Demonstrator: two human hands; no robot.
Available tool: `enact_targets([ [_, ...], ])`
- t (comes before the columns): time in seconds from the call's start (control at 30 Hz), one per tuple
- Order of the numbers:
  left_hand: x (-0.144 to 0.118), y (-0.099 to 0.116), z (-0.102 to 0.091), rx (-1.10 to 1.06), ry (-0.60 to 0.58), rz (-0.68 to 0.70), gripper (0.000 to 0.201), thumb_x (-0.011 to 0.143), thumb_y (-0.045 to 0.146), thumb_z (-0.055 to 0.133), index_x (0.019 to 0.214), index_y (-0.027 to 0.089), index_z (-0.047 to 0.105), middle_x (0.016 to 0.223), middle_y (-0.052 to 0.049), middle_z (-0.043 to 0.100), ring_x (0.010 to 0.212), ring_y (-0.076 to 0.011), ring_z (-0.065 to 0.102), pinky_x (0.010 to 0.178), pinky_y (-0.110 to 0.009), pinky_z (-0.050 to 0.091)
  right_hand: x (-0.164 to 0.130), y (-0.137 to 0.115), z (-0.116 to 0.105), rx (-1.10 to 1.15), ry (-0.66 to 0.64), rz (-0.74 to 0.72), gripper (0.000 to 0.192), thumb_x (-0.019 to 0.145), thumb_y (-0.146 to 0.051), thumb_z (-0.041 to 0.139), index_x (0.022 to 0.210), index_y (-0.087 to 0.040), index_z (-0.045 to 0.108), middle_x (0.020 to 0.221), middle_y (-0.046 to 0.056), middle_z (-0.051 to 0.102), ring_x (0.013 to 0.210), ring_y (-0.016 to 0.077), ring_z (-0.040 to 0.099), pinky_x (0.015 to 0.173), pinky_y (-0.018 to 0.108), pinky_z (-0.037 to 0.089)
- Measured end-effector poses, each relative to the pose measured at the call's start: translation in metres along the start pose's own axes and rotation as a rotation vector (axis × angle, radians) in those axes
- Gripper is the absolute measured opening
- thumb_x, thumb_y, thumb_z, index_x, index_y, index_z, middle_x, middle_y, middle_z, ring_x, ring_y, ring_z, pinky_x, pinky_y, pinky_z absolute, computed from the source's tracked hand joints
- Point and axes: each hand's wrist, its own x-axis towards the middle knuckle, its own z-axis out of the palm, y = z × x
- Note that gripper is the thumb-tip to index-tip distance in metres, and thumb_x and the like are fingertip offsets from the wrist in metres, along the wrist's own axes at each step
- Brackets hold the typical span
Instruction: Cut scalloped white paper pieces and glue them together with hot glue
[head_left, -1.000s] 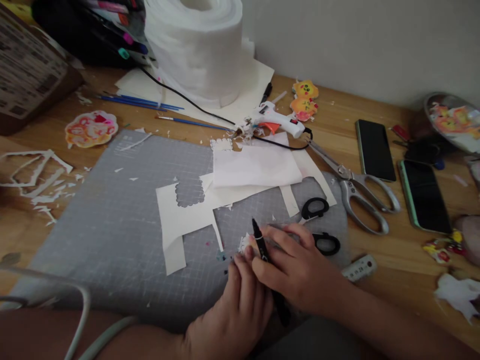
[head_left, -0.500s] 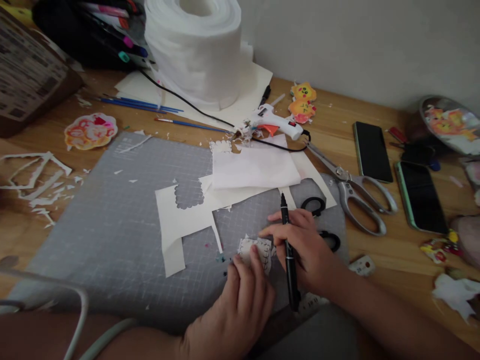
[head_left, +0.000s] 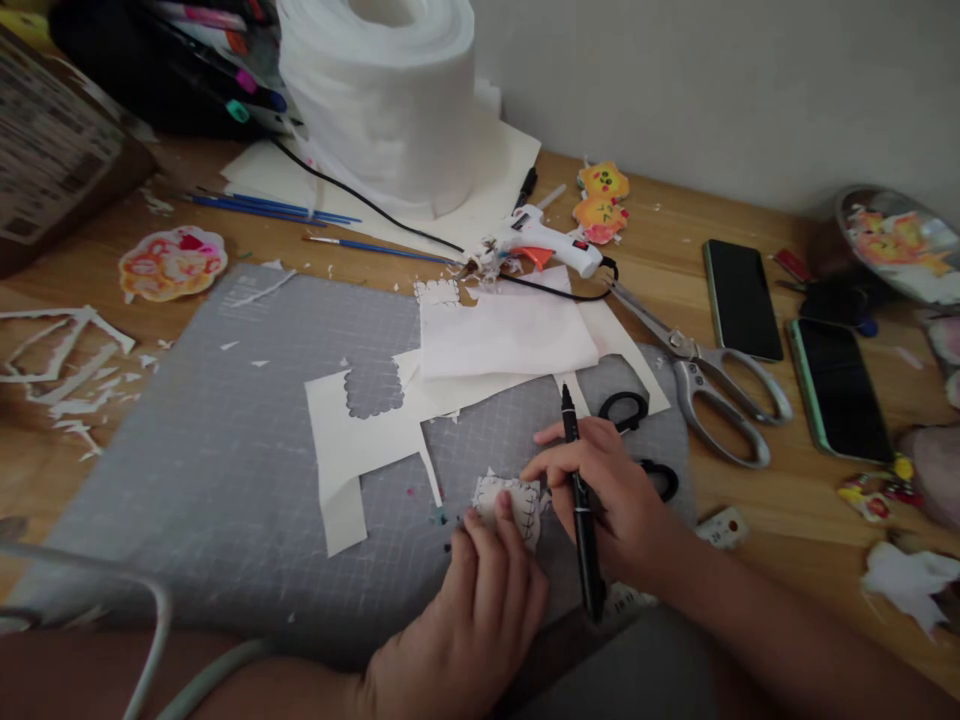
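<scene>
A small white paper piece (head_left: 493, 492) with dark scalloped lines along its edges lies on the grey cutting mat (head_left: 225, 480). The fingers of my left hand (head_left: 487, 595) are curled over it and pinch it against the mat. My right hand (head_left: 611, 490) holds a black marker pen (head_left: 581, 530), tip pointing up and away from the paper. Its index fingertip reaches the piece's upper right corner. Just beyond my hands is a cut white sheet (head_left: 337, 430) with a scalloped gap. Black scissor handles (head_left: 624, 410) show partly behind my right hand.
Large metal scissors (head_left: 694, 365) lie to the right, near two phones (head_left: 742, 300). A glue gun (head_left: 551, 242) with a black cord and a big white roll (head_left: 379, 110) stand at the back. Paper scraps (head_left: 67, 350) litter the left. A ruler (head_left: 721, 528) is partly covered.
The view has shifted slightly. My right index finger has come a little closer to the paper piece's corner; my left hand stays on the piece.
</scene>
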Motion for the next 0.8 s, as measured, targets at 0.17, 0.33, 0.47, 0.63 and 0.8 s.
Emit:
enact_targets([
  [0.17,0.0014,-0.0002,-0.0015,-0.021,-0.004,-0.018,0.034,0.08,0.014,0.031,0.103,0.004,0.053,0.105,-0.019,0.064,0.085,-0.0256,0.063,0.075,-0.04,0.043,0.0007,0.0004,0.0017,-0.017,-0.046,-0.037,0.018,0.08,-0.01,0.045,0.093,-0.021,0.052,0.076,0.002,0.056,0.097,0.0205,0.052,0.084,0.037,0.036],
  [0.33,0.0015,0.0003,0.0002,-0.021,0.013,-0.016,0.035,0.079,0.013,0.03,0.101,0.003,0.055,0.103,-0.019,0.065,0.084,-0.0267,0.063,0.074,-0.04,0.043,0.0013,0.0017,0.0014,-0.077,-0.062,-0.08,0.015,0.082,-0.013,0.042,0.092,-0.02,0.052,0.08,0.003,0.06,0.096,0.0207,0.052,0.082,0.036,0.038],
  [0.47,0.0005,0.0016,0.0014,-0.033,0.036,-0.031,0.035,0.079,0.015,0.031,0.103,0.005,0.055,0.097,-0.016,0.067,0.081,-0.0261,0.064,0.073,-0.041,0.043,-0.0014,-0.0021,0.0037,-0.357,-0.087,-0.284,0.017,0.085,-0.012,0.042,0.093,-0.019,0.055,0.088,0.004,0.066,0.104,0.0232,0.049,0.088,0.041,0.03],
  [0.63,0.0006,0.0019,0.0009,-0.028,0.052,-0.027,0.036,0.078,0.015,0.032,0.104,0.004,0.055,0.094,-0.014,0.067,0.082,-0.026,0.063,0.075,-0.041,0.044,-0.0075,-0.0081,0.0054,-0.522,-0.088,-0.433,0.016,0.086,-0.013,0.043,0.092,-0.02,0.057,0.087,0.003,0.067,0.11,0.022,0.046,0.093,0.041,0.024],
  [0.8,0.0026,-0.0002,0.0012,-0.004,0.033,-0.013,0.035,0.077,0.014,0.031,0.099,0.004,0.055,0.097,-0.018,0.066,0.082,-0.0263,0.064,0.072,-0.04,0.044,-0.0066,-0.0011,-0.0008,-0.329,0.03,-0.237,0.016,0.08,-0.014,0.044,0.092,-0.022,0.051,0.085,0.001,0.068,0.106,0.0221,0.051,0.088,0.041,0.025],
])
